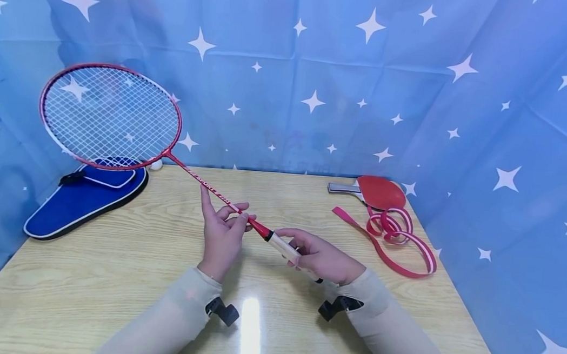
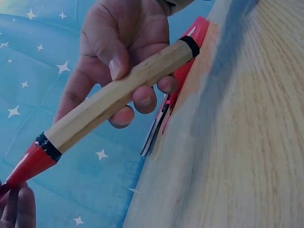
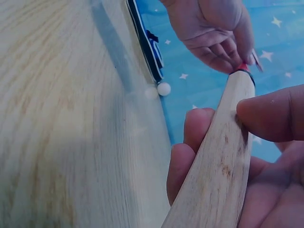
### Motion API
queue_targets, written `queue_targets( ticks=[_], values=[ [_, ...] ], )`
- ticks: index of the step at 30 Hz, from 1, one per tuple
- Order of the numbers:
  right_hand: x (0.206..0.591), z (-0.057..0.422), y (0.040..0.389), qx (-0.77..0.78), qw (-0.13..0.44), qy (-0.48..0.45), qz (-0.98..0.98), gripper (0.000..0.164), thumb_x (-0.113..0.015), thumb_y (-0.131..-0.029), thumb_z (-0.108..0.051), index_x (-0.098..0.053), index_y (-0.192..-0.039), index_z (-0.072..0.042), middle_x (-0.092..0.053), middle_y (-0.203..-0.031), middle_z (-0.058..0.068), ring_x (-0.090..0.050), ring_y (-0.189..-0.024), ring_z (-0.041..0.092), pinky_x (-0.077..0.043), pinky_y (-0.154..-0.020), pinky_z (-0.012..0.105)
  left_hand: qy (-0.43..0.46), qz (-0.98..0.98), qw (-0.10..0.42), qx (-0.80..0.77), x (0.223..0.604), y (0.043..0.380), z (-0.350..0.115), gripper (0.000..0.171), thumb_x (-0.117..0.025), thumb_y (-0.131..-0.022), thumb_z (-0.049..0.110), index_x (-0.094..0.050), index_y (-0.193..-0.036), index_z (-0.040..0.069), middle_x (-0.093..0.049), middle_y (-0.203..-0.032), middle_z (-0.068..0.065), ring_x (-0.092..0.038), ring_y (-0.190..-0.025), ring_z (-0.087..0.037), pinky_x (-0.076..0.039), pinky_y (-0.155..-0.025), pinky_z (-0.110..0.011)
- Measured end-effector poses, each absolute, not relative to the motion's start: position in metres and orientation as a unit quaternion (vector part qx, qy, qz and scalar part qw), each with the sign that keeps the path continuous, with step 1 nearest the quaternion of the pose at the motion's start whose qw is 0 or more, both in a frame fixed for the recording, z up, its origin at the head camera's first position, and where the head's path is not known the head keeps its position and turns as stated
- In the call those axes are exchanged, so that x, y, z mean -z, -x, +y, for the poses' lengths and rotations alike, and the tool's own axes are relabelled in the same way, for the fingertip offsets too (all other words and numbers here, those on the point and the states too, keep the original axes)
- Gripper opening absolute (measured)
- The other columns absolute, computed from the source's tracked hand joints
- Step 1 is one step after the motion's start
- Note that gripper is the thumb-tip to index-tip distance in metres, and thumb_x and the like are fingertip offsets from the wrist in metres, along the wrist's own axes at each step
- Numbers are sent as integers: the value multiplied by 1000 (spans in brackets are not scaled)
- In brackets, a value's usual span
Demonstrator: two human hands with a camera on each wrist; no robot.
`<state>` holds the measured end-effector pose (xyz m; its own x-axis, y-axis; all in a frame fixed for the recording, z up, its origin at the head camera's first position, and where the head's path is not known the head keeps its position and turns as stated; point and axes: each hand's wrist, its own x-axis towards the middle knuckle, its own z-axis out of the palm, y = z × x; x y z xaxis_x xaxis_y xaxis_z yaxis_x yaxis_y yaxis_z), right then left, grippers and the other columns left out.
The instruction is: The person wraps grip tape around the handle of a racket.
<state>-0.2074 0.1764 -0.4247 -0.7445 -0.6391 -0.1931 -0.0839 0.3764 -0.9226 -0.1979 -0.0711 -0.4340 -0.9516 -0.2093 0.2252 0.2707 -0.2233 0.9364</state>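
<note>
A red-and-white badminton racket [image 1: 186, 168] is held slantwise above the table, its strung head up at the far left. My left hand [image 1: 222, 242] pinches it where the shaft meets the red cone, index finger stretched along the shaft. Lower down, my right hand [image 1: 326, 260] grips the handle, thumb on one side and fingers on the other. Bare pale wood shows on that handle [image 2: 104, 107], with a black band at each end. In the right wrist view the left hand [image 3: 213, 35] appears beyond the handle, at the red cone.
On the left lies a blue paddle case [image 1: 87, 200], a white ball [image 1: 156, 164] beside it. At the back right rests a red table tennis paddle [image 1: 382, 194]. A loosely coiled pink-and-white strip [image 1: 381, 248] lies in front of it. A starry blue curtain [image 1: 313, 81] surrounds the wooden table [image 1: 111, 291].
</note>
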Motion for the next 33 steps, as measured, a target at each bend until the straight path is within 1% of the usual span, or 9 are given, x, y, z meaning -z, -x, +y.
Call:
queue_targets(
  ticks=[2, 7, 9, 14, 20, 22, 26, 30, 33],
  values=[
    [426, 177, 206, 511, 276, 232, 780, 70, -57, -98, 4, -50, -155, -35, -60, -121, 14, -60, -100, 37, -52, -80, 39, 27, -609, 145, 779, 437, 197, -69, 118, -65, -98, -8, 13, -164, 51, -72, -121, -15, -77, -95, -39, -64, -83, -39],
    [426, 175, 203, 515, 279, 226, 778, 68, -57, -100, 3, -49, -156, -34, -59, -121, 15, -61, -99, 36, -53, -80, 39, 41, -618, 130, 774, 441, 193, -64, 128, -70, -94, -9, 18, -161, 55, -72, -121, -18, -75, -97, -47, -65, -82, -39],
    [426, 174, 202, 513, 278, 226, 780, 68, -57, -100, 3, -49, -157, -33, -59, -121, 15, -61, -98, 35, -53, -80, 38, 48, -622, 129, 771, 442, 191, -62, 132, -72, -93, -8, 21, -160, 56, -72, -121, -17, -76, -94, -46, -65, -82, -39],
    [427, 173, 202, 509, 277, 233, 781, 68, -57, -99, 3, -48, -158, -29, -59, -121, 17, -59, -95, 31, -51, -74, 33, 48, -639, 123, 758, 444, 187, -58, 137, -76, -91, -7, 26, -158, 54, -73, -119, -17, -78, -88, -32, -65, -81, -36],
    [430, 173, 203, 507, 273, 233, 783, 69, -57, -98, 4, -47, -159, -28, -60, -122, 17, -61, -97, 32, -52, -76, 35, 43, -647, 106, 753, 445, 188, -58, 139, -77, -90, -6, 26, -157, 56, -71, -115, -23, -78, -93, -32, -64, -83, -33],
    [431, 173, 204, 507, 272, 234, 784, 70, -57, -98, 4, -47, -159, -28, -60, -123, 18, -61, -98, 32, -53, -78, 36, 42, -651, 107, 750, 446, 190, -58, 138, -78, -90, -6, 27, -157, 56, -70, -113, -26, -78, -93, -31, -64, -83, -32],
    [431, 173, 206, 502, 267, 237, 788, 67, -57, -100, 1, -47, -159, -29, -60, -124, 16, -62, -98, 31, -53, -75, 35, 43, -650, 114, 750, 448, 191, -59, 137, -76, -91, -6, 27, -158, 55, -69, -112, -29, -78, -92, -32, -64, -83, -32],
    [429, 175, 208, 493, 247, 236, 800, 61, -60, -103, -7, -47, -159, -26, -62, -128, 13, -65, -104, 28, -55, -81, 36, 34, -656, 120, 744, 449, 192, -60, 136, -76, -91, -5, 26, -157, 55, -71, -108, -25, -78, -90, -31, -64, -81, -31],
    [424, 181, 212, 492, 222, 233, 809, 59, -62, -104, -12, -46, -160, -22, -62, -134, 16, -65, -114, 29, -57, -94, 41, 28, -662, 118, 739, 450, 192, -60, 136, -77, -92, -4, 27, -157, 56, -72, -106, -21, -78, -89, -31, -64, -81, -30]
  ],
)
